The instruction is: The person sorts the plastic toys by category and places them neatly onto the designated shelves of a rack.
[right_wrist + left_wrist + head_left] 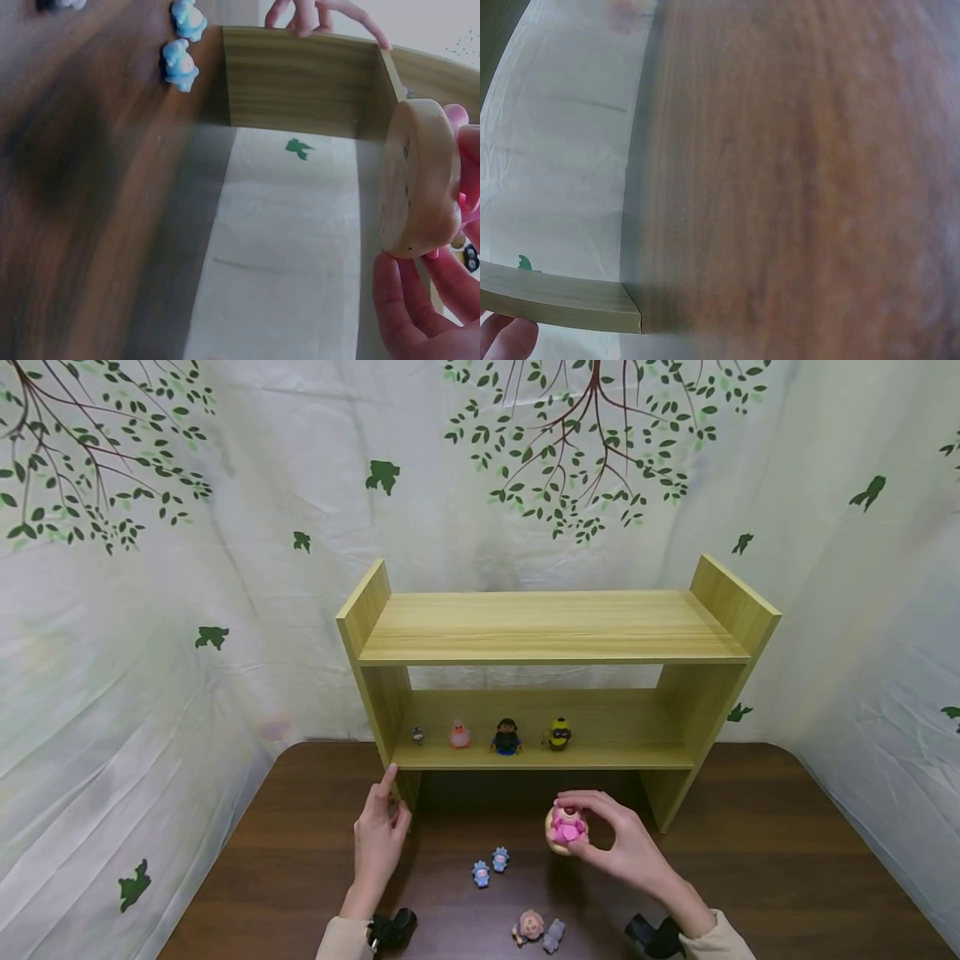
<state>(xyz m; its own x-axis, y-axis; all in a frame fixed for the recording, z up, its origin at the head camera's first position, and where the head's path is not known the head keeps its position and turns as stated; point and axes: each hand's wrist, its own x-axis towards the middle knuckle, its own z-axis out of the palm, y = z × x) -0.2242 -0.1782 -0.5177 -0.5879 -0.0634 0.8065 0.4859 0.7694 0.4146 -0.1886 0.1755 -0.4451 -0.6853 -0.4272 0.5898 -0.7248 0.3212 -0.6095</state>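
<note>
Between the thumb and fingers of my right hand [626, 843] is a pink toy figurine [567, 827] backed by a round, cream-coloured disc, held in front of the shelf's lower opening. In the right wrist view the disc's flat side [405, 184] faces the camera. My left hand [380, 835] touches the left side panel of the wooden shelf [555, 627], its index finger extended to the middle board's front corner. On that board stand a small grey figure [417, 736], a pink bird-like figure [460, 736], a dark-haired figure in blue [507, 739] and a yellow-and-black figure [559, 736].
Two small blue figurines [491, 867] are on the brown table [787, 843] between my hands. Nearer me lie a peach-coloured figure [531, 925] and a grey one [553, 936]. A white leaf-patterned curtain [247, 468] hangs behind the shelf and along both sides.
</note>
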